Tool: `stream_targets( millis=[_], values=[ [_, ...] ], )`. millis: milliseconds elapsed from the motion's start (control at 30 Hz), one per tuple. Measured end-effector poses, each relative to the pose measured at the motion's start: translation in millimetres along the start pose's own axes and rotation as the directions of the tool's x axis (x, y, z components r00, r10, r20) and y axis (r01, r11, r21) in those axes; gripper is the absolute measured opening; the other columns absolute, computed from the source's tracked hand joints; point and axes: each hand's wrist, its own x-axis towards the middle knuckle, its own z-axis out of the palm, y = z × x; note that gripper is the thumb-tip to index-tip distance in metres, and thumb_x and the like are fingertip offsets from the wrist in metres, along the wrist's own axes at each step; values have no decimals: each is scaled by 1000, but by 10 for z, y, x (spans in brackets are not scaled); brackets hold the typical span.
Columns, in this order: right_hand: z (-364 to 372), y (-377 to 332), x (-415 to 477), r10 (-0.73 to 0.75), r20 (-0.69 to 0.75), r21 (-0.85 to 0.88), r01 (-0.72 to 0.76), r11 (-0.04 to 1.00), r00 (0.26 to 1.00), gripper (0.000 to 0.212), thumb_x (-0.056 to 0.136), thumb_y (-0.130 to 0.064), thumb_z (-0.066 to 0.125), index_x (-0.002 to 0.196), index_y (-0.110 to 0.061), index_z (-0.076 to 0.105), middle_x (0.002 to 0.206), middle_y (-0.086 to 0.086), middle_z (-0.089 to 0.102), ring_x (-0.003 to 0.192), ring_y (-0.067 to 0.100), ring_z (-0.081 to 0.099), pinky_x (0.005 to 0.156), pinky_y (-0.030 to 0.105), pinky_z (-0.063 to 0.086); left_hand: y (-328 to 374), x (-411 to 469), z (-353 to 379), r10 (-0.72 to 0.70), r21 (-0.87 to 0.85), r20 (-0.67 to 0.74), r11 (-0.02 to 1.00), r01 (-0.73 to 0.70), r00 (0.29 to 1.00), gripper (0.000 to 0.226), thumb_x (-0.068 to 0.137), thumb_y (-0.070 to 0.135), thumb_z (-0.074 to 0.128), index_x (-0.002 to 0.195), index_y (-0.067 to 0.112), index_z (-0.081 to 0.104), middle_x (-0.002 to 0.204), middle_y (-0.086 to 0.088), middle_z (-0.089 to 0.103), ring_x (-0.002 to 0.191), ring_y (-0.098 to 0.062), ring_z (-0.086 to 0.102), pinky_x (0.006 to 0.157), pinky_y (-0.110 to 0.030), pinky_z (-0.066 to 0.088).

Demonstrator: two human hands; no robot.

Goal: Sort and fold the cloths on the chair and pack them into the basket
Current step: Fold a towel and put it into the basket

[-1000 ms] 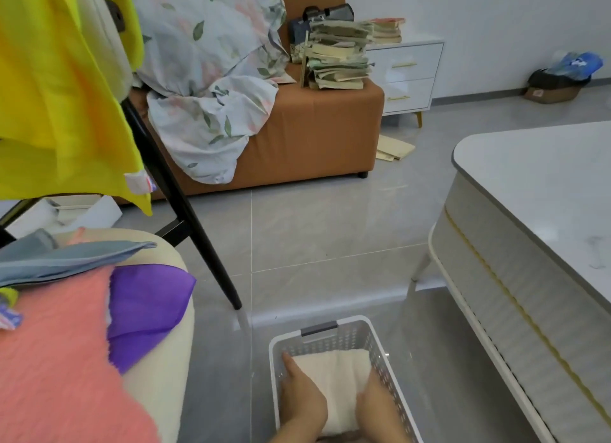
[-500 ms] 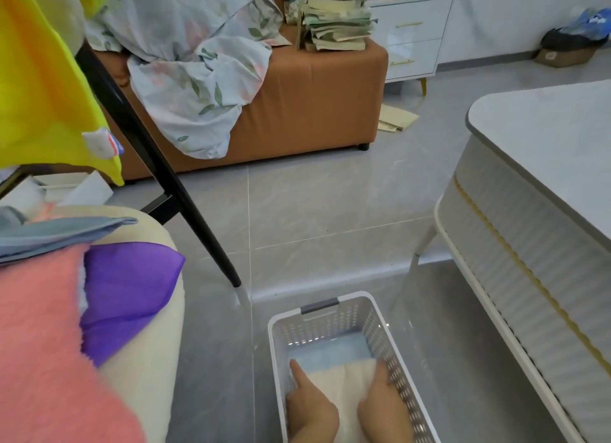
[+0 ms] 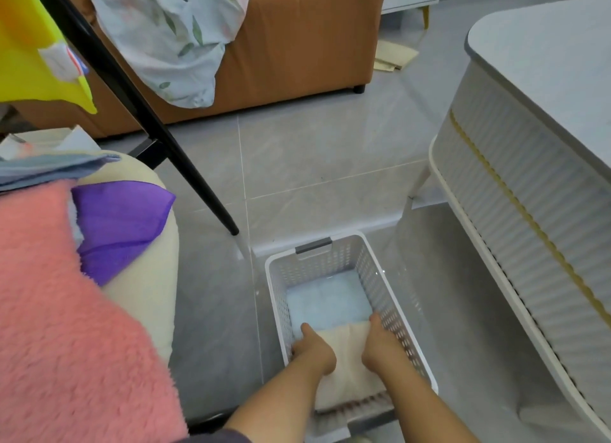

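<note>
A white perforated basket (image 3: 330, 260) stands on the floor in front of me. A light blue cloth (image 3: 327, 300) lies flat on its bottom. On top, at the near end, sits a folded cream cloth (image 3: 347, 363). My left hand (image 3: 314, 346) holds its left edge and my right hand (image 3: 380, 340) holds its right edge, fingers tucked down the sides. On the cream chair (image 3: 145, 293) to the left lie a fuzzy pink cloth (image 3: 66, 310), a purple cloth (image 3: 119, 221) and a grey-blue cloth (image 3: 49, 171).
A black rack leg (image 3: 148, 118) slants down to the floor just left of the basket, with a yellow cloth (image 3: 29, 45) hanging above. A white ribbed table (image 3: 545, 144) stands close on the right. An orange sofa (image 3: 297, 45) with a floral sheet (image 3: 172, 29) is behind.
Both hands have drawn the cream cloth toward the near end of the basket, uncovering the light blue cloth beneath. My view has tilted downward.
</note>
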Motion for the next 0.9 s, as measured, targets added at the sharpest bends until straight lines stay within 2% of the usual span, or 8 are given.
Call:
stream_targets(
  millis=[100, 233, 333, 400, 500, 667, 833, 900],
  values=[
    [-17, 7, -67, -70, 38, -88, 73, 993, 997, 58, 99, -11, 32, 151, -12, 6, 148, 17, 32, 135, 28, 36, 111, 35, 26, -14, -16, 59, 1, 163, 35, 987, -6, 999, 89, 83, 22, 68, 145, 12, 4, 142, -16, 31, 126, -25, 43, 97, -30, 41],
    [92, -84, -13, 19, 16, -302, -13, 953, 1000, 55, 98, -11, 38, 148, -10, 17, 146, 11, 36, 131, 27, 42, 105, 39, 41, -49, -27, 145, 121, 278, -57, 955, -101, 991, 52, 90, 13, 53, 137, 12, 29, 138, -14, 30, 121, -28, 46, 95, -33, 44],
    [137, -174, -20, -53, -10, -437, 43, 899, 999, 43, 96, -12, 45, 137, -11, 31, 137, 13, 39, 119, 25, 51, 93, 34, 48, -26, -58, 146, 332, 524, -69, 815, -249, 941, 40, 94, 6, 47, 133, 8, 41, 137, -16, 36, 120, -30, 49, 85, -20, 44],
    [194, -122, -5, -155, 37, -422, 156, 893, 987, 38, 97, -9, 42, 134, -10, 35, 137, 13, 40, 119, 23, 51, 95, 31, 43, -40, -95, 152, 450, 656, 109, 637, -404, 886, 33, 95, 4, 45, 128, 2, 49, 134, -19, 46, 122, -32, 48, 89, -22, 41],
    [270, 37, 12, -238, 88, -393, 253, 884, 967, 37, 96, -5, 42, 132, -11, 37, 133, 12, 43, 116, 23, 52, 95, 30, 42, -107, -151, 148, 414, 773, 300, 422, -473, 859, 38, 91, 6, 54, 128, 6, 47, 129, -20, 47, 118, -35, 48, 95, -43, 39],
    [343, 121, 43, -264, 113, -334, 287, 898, 958, 42, 95, -3, 42, 134, -13, 34, 129, 12, 40, 110, 25, 53, 88, 32, 44, -149, -152, 114, 387, 778, 383, 355, -519, 839, 43, 92, 4, 51, 133, 7, 42, 131, -21, 41, 117, -38, 46, 95, -46, 38],
    [221, 163, -5, -291, 225, -262, 345, 901, 930, 46, 87, 0, 48, 129, -15, 38, 129, 11, 36, 90, 22, 41, 76, 30, 39, -136, -172, -30, 322, 816, 450, 232, -530, 833, 53, 97, 6, 41, 146, 24, 33, 146, -10, 31, 130, -34, 37, 101, -44, 36],
    [141, 167, -23, -285, 267, -263, 354, 897, 921, 52, 86, 2, 50, 134, -17, 39, 132, 9, 35, 91, 21, 43, 81, 29, 42, -124, -187, -47, 298, 845, 442, 179, -504, 846, 52, 97, 10, 43, 147, 23, 32, 149, -9, 29, 133, -32, 34, 106, -48, 33]
  ],
)
